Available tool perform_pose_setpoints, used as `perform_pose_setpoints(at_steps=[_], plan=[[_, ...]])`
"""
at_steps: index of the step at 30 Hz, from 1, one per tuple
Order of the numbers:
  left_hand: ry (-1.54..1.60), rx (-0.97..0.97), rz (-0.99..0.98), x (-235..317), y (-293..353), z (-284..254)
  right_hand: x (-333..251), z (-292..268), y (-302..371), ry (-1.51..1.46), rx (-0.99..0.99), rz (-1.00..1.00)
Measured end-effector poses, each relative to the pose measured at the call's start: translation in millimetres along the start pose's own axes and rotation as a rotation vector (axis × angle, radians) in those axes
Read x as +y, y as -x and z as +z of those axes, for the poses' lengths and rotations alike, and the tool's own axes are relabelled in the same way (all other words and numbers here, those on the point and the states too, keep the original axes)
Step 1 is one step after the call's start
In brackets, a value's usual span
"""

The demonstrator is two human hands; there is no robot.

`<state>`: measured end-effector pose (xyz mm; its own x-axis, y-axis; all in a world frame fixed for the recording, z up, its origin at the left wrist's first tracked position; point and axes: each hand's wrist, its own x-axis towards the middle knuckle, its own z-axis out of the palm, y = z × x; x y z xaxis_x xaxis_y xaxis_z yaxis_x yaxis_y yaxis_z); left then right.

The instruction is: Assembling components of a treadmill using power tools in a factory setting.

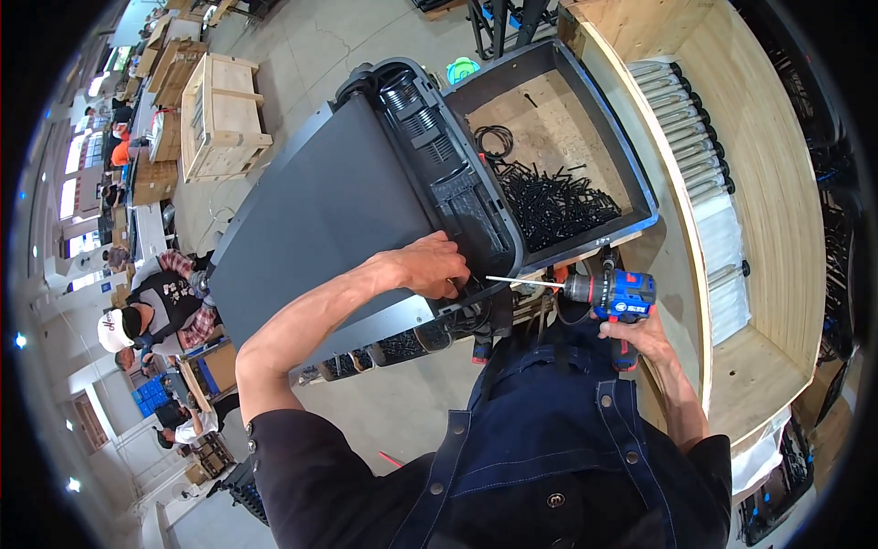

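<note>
My right hand grips a blue, black and red cordless drill by its handle. The drill's long thin bit points left toward the corner of a black treadmill. At that near corner, beside the belt's end, my left hand is closed with its fingers curled down. Whatever those fingers pinch is too small or hidden to name. The bit's tip ends just right of the fingers, apart from them. Along the treadmill's end, the motor compartment lies uncovered, showing a ribbed dark part inside.
A dark-rimmed tray beside the treadmill holds many black screws and a coiled cable. On the right stands a wooden crate with several metal rods. Another crate and a co-worker are at the left.
</note>
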<state>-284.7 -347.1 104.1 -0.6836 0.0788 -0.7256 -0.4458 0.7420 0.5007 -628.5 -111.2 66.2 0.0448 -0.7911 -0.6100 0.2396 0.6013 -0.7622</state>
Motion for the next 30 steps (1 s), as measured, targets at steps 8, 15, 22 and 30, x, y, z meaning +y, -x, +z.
perform_pose_setpoints(at_steps=[8, 15, 22, 30], plan=[[-0.021, -0.012, 0.003, -0.1, 0.5, 2.5, -13.0, 2.0, -14.5, 0.005, -0.16, 0.205], [-0.05, -0.035, 0.005, -0.1, -1.3, 2.0, -38.3, -9.1, -43.0, 0.096, -0.216, 0.336], [-0.07, -0.022, 0.026, -3.6, -2.1, 2.6, -52.5, -2.8, -50.5, 0.231, -0.175, 0.27], [0.018, -0.007, 0.061, -7.0, 1.7, 2.2, -70.6, -1.8, -68.8, 0.235, -0.25, 0.277]])
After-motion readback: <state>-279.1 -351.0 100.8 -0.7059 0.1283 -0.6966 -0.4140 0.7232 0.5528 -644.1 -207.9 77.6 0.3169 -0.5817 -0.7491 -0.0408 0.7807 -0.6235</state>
